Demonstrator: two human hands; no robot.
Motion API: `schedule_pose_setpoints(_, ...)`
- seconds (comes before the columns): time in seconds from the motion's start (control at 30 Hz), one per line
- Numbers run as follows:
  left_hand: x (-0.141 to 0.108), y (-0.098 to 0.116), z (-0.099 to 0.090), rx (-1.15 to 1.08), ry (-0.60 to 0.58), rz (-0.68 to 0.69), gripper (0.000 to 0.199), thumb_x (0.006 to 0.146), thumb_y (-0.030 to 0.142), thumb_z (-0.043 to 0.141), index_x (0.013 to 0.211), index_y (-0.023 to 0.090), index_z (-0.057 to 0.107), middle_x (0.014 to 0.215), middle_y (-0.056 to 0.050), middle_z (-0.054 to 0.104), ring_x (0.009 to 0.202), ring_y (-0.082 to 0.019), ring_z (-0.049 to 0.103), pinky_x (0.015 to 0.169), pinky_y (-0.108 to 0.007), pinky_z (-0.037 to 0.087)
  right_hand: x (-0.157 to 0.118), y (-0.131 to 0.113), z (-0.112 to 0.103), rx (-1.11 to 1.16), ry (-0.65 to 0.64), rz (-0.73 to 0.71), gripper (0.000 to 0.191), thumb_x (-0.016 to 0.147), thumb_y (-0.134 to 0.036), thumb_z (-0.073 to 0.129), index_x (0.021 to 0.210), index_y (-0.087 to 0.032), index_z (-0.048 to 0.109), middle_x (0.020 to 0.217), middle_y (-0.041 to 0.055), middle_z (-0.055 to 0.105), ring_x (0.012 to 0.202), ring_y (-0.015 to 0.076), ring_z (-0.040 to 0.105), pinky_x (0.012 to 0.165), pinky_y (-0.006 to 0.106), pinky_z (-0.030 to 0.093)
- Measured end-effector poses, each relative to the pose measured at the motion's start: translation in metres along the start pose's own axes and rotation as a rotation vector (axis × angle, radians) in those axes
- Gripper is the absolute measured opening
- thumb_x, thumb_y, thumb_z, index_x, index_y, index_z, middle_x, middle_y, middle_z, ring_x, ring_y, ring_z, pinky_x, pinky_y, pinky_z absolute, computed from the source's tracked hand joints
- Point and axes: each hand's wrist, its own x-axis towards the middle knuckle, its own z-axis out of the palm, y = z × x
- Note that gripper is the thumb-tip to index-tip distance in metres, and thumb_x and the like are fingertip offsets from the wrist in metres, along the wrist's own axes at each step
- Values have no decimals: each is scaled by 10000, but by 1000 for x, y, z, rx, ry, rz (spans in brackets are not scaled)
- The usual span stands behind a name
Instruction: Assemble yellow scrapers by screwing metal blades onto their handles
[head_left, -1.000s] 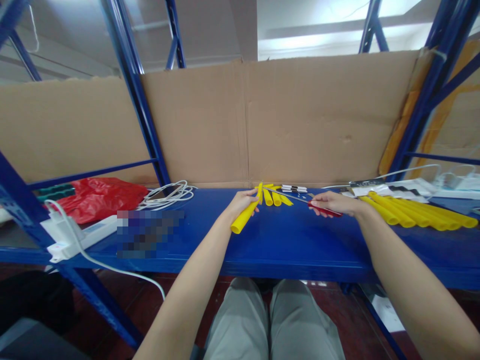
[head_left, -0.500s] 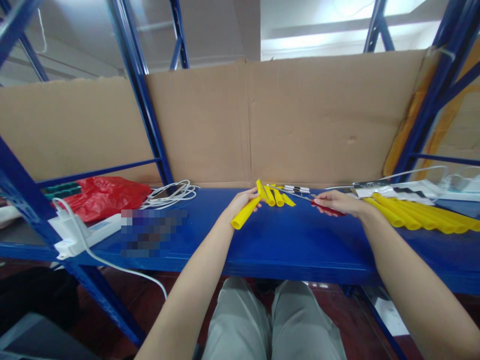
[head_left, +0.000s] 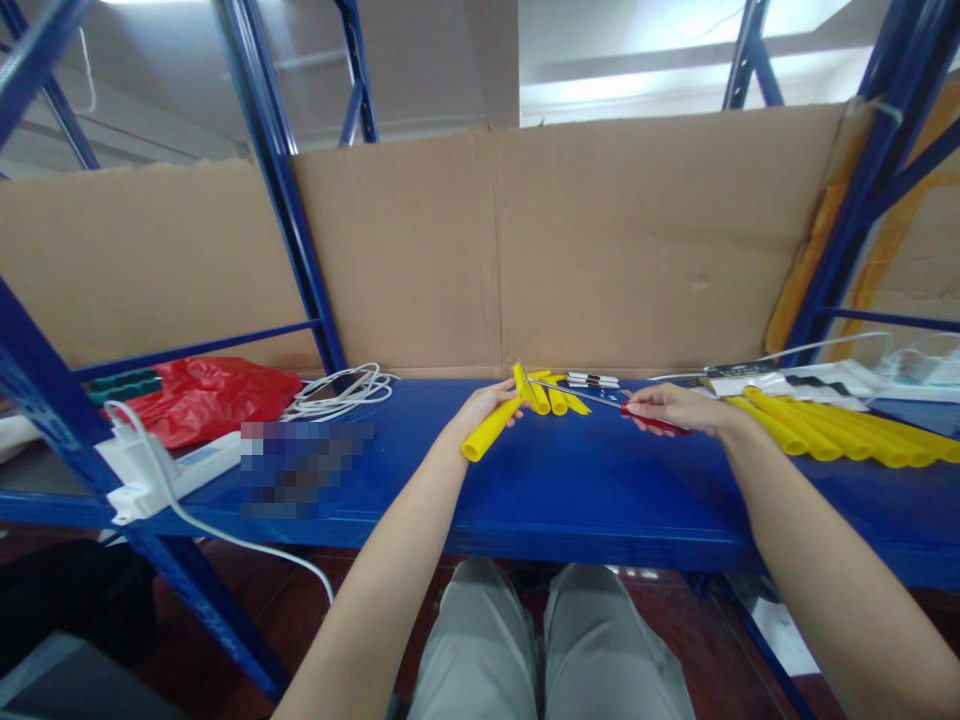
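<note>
My left hand [head_left: 487, 403] is closed around a yellow hollow tube [head_left: 482, 440] with a narrow yellow crosspiece [head_left: 523, 383] at its far end. The tube's open end points down toward me. In my right hand [head_left: 667, 405] is what looks like a screwdriver [head_left: 581, 390], gripped by its red handle. Its long thin metal shaft reaches left, with the tip at or very near the crosspiece; whether they touch, I cannot tell. Just behind and right of my left hand lie several yellow pieces [head_left: 557, 400] on the blue shelf [head_left: 585, 480].
More yellow tubes [head_left: 832, 430] lie in a row at the right. Small black-and-white items [head_left: 592, 380] rest near the cardboard back wall [head_left: 600, 250]. On the left are a red plastic bag [head_left: 210, 400], coiled white cable [head_left: 345, 390] and a white power strip [head_left: 199, 465].
The metal shaft's tip has dropped slightly beside the crosspiece, and the crosspiece has turned a little. Both hands stay in nearly the same place, still holding the same things.
</note>
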Motion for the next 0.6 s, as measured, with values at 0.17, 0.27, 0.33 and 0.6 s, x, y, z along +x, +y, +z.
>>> schedule_pose_setpoints(0.17, -2, 2, 1, -2, -13, -13, 583, 866, 79, 480, 1428, 130, 334, 748, -71, 665, 459, -79, 547, 385, -150, 376, -1, -1, 1, 2, 5, -5, 547, 642, -713, 587, 699, -169, 584, 547, -5, 527, 434, 73, 408, 407, 222, 294)
schedule_pose_setpoints(0.27, -5, 3, 4, 8, 4, -10, 575, 871, 60, 448, 1430, 127, 329, 743, -68, 661, 456, -79, 544, 387, -154, 377, -2, -2, 1, 3, 9, 2, 553, 634, -716, 592, 691, -166, 580, 547, -5, 522, 436, 71, 404, 404, 218, 290)
schedule_pose_setpoints(0.33, -6, 3, 5, 14, 8, -5, 571, 875, 49, 424, 1432, 125, 323, 745, -69, 662, 458, -81, 545, 392, -157, 379, -2, -2, 1, 2, 8, 3, 556, 634, -717, 592, 695, -165, 580, 550, -3, 522, 439, 73, 406, 404, 217, 289)
schedule_pose_setpoints(0.6, -5, 2, 3, 36, -10, 9, 605, 860, 81, 493, 1437, 132, 319, 773, -76, 671, 470, -85, 556, 399, -161, 392, 0, 1, 0, 1, 11, 2, 552, 639, -718, 588, 713, -171, 583, 563, 4, 539, 447, 81, 415, 410, 220, 293)
